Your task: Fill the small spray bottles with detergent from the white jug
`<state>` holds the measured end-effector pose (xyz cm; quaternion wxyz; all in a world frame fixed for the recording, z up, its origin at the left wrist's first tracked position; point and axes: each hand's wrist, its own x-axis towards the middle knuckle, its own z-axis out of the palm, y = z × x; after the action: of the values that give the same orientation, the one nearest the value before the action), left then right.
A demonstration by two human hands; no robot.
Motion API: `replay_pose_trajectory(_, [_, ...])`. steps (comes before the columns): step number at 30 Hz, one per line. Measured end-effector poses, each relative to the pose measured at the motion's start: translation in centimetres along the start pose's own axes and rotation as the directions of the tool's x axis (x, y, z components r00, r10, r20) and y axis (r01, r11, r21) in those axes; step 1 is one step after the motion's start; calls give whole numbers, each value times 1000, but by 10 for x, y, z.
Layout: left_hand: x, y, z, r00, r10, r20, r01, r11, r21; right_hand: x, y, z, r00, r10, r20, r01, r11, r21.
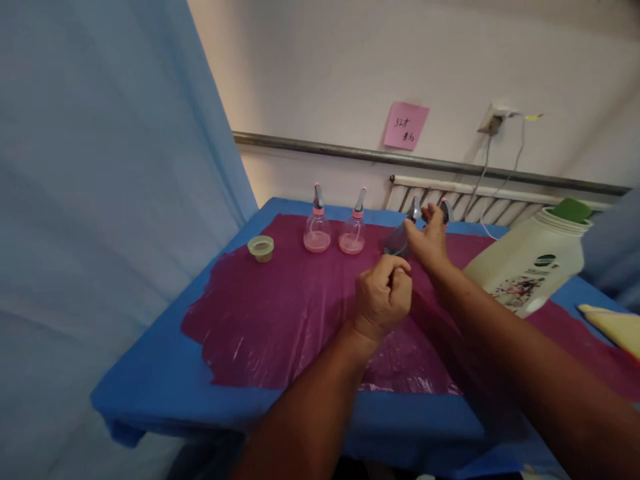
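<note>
My left hand (pixel 384 293) is closed in a fist above the purple plastic sheet (pixel 270 313). Whatever may be inside its fingers is hidden. Just beyond the fist stands a dark, clear spray bottle (pixel 399 239) with a grey trigger head, partly covered by my hands. My right hand (pixel 429 237) is beside that bottle, thumb and fingers apart; whether it touches the bottle I cannot tell. Another spray bottle's grey and pink head (pixel 445 209) shows behind my right hand. To the left, two spray bottles (pixel 317 237) (pixel 353 240) stand upright with pink liquid at the bottom.
A small greenish cup (pixel 261 249) sits on the sheet at left. At right is a large cream jug (pixel 533 267) with a green piece in its mouth, near a yellow cloth (pixel 613 327). Behind the blue-covered table (pixel 150 373) run a pipe (pixel 320 147) and radiator.
</note>
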<state>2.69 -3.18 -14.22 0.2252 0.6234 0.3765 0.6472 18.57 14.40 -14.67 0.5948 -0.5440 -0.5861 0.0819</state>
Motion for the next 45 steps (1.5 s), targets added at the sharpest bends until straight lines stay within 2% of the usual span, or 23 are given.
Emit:
replay_pose_trajectory(3, [6, -4, -3, 985, -147, -87, 139, 986, -88, -2, 9, 14, 991, 117, 57, -119, 993, 22])
replay_pose_trajectory(6, [11, -8, -5, 962, -232, -142, 216, 969, -121, -2, 9, 16, 989, 127, 78, -131, 990, 48])
replay_pose_trajectory(9, [15, -11, -5, 958, -254, -136, 243, 966, -91, -4, 1, 6, 991, 88, 96, -97, 991, 90])
replay_pose_trajectory(12, [16, -14, -1, 965, -231, -127, 236, 971, 26, -18, -13, -16, 990, -6, 138, -19, 984, 178])
replay_pose_trajectory(14, [14, -16, 3, 976, -201, -82, 211, 968, 137, -35, -24, -33, 983, -56, 177, 11, 969, 247])
replay_pose_trajectory(17, [8, -18, 8, 980, -188, 60, 167, 952, 257, -64, -39, -56, 971, -98, 220, 29, 953, 300])
replay_pose_trajectory(22, [4, -18, 13, 937, -274, 218, 191, 922, 337, -94, -45, -74, 958, -156, 241, 55, 924, 379])
replay_pose_trajectory(25, [4, -19, 13, 917, -316, 244, 220, 911, 350, -98, -40, -75, 949, -178, 259, 60, 912, 405])
replay_pose_trajectory(34, [1, -21, 11, 907, -335, 256, 251, 916, 312, -102, -36, -67, 984, -69, 164, 2, 927, 376])
replay_pose_trajectory(38, [4, -17, 9, 878, -409, 249, 320, 888, 329, -106, -35, -67, 968, -49, 245, -54, 915, 400])
replay_pose_trajectory(41, [4, -18, 8, 875, -420, 240, 331, 882, 335, -108, -35, -69, 953, -69, 296, -63, 907, 416])
replay_pose_trajectory(45, [3, -20, 8, 877, -408, 255, 318, 889, 329, -106, -38, -70, 973, -56, 222, -25, 937, 348])
